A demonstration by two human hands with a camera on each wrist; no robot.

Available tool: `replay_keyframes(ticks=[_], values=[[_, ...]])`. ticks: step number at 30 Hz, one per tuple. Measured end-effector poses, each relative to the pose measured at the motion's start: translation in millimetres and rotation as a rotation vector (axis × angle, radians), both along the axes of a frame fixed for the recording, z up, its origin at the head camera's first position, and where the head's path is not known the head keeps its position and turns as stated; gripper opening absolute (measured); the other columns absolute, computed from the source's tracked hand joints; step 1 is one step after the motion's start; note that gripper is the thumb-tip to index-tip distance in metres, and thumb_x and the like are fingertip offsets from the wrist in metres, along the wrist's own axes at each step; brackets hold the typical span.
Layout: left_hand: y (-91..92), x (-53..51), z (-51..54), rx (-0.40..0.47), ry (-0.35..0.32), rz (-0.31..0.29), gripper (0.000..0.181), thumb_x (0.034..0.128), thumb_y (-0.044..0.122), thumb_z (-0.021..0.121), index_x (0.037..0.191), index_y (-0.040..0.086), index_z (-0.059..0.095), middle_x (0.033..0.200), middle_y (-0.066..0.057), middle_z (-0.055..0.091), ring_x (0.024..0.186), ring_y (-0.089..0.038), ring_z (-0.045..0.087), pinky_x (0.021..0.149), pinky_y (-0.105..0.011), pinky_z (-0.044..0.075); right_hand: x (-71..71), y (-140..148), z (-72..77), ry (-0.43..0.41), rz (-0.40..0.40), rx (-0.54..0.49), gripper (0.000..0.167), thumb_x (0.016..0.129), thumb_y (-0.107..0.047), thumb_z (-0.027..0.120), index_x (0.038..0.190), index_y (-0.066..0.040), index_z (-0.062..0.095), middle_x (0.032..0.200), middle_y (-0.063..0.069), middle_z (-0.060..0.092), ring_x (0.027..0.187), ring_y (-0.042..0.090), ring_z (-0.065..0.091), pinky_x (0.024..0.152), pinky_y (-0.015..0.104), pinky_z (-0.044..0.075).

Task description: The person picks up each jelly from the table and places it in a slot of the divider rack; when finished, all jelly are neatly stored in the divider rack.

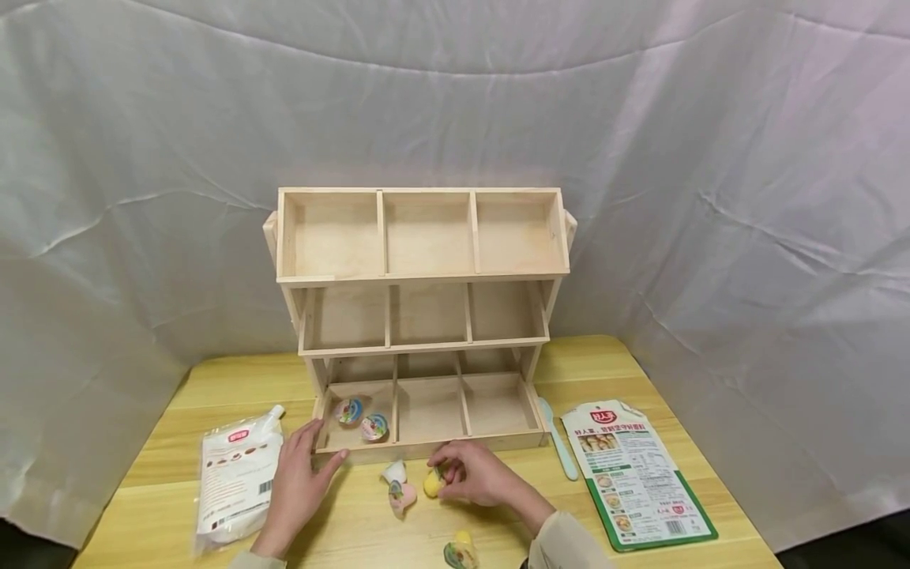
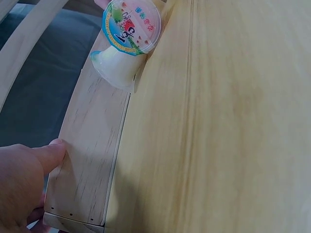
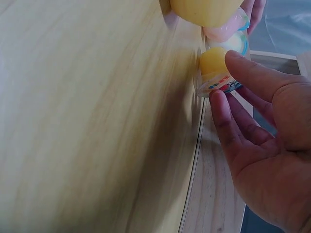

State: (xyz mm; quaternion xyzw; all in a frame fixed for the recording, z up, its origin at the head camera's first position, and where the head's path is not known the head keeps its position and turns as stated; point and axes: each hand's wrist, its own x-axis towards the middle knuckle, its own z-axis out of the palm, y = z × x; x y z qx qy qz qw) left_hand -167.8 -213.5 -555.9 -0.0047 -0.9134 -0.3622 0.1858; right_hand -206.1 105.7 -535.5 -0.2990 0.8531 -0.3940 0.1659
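My right hand (image 1: 475,472) pinches a small yellow jelly cup (image 3: 214,65) between thumb and fingers, low over the table in front of the wooden rack (image 1: 430,399). Left of it lie a white jelly cup (image 1: 394,472) and a pink jelly cup (image 1: 402,496), its printed lid showing. Nearer the front edge is another yellow jelly cup (image 1: 462,552). Two jelly cups (image 1: 348,411) sit in the bottom tier's left compartment. My left hand (image 1: 298,478) rests at that tier's front left corner, thumb stretched over the front board (image 2: 92,141), fingers along the side.
The three-tier rack has divided compartments. A white spouted pouch (image 1: 238,478) lies at the left. On the right are a pale green spoon (image 1: 559,442) and a green-edged printed packet (image 1: 640,478). Grey cloth (image 1: 426,103) hangs behind and at both sides.
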Motion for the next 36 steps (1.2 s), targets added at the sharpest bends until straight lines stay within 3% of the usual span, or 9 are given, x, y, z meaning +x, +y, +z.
replay_keyframes(ticks=[8, 13, 20, 30, 36], values=[[0.1, -0.2, -0.2, 0.001, 0.002, -0.002, 0.072, 0.0912, 0.024, 0.081, 0.146, -0.008, 0.049, 0.148, -0.030, 0.049, 0.135, -0.048, 0.043, 0.110, -0.068, 0.037, -1.5, 1, 6.7, 0.024, -0.023, -0.012, 0.040, 0.083, -0.015, 0.088, 0.120, -0.010, 0.073, 0.101, -0.005, 0.068, 0.081, 0.002, 0.062, 0.072, 0.018, 0.055], [-0.4, -0.4, 0.1, -0.001, -0.005, -0.002, 0.072, 0.0913, 0.026, 0.081, 0.147, -0.008, 0.049, 0.149, -0.030, 0.049, 0.135, -0.048, 0.043, 0.110, -0.068, 0.037, -4.3, 3, 16.7, 0.079, -0.028, -0.025, 0.041, 0.084, -0.021, 0.088, 0.120, -0.010, 0.073, 0.104, -0.006, 0.070, 0.084, 0.007, 0.065, 0.074, 0.019, 0.056], [-0.3, 0.6, 3.4, 0.019, -0.023, 0.003, 0.070, 0.0927, 0.028, 0.079, 0.146, -0.008, 0.051, 0.149, -0.029, 0.049, 0.136, -0.048, 0.043, 0.111, -0.067, 0.036, -8.6, 3, 31.7, 0.141, -0.065, -0.009, 0.041, 0.085, -0.026, 0.087, 0.122, -0.016, 0.074, 0.112, -0.008, 0.072, 0.099, 0.014, 0.067, 0.087, 0.030, 0.057], [-5.2, -1.6, 16.1, 0.077, -0.102, -0.005, 0.080, 0.0899, 0.030, 0.082, 0.148, -0.010, 0.045, 0.151, -0.032, 0.045, 0.137, -0.053, 0.044, 0.113, -0.068, 0.038, -19.0, -3, 43.4, 0.087, -0.140, -0.130, 0.044, 0.087, -0.018, 0.085, 0.127, -0.008, 0.071, 0.120, 0.004, 0.070, 0.106, 0.026, 0.070, 0.093, 0.035, 0.060], [-9.3, -4.0, 17.5, 0.093, -0.169, -0.003, 0.086, 0.0891, 0.035, 0.083, 0.152, -0.008, 0.042, 0.156, -0.029, 0.040, 0.140, -0.052, 0.044, 0.114, -0.066, 0.037, -29.8, -7, 45.6, 0.139, -0.182, -0.196, 0.044, 0.087, -0.014, 0.084, 0.127, -0.006, 0.070, 0.116, 0.007, 0.069, 0.105, 0.027, 0.070, 0.091, 0.041, 0.061]])
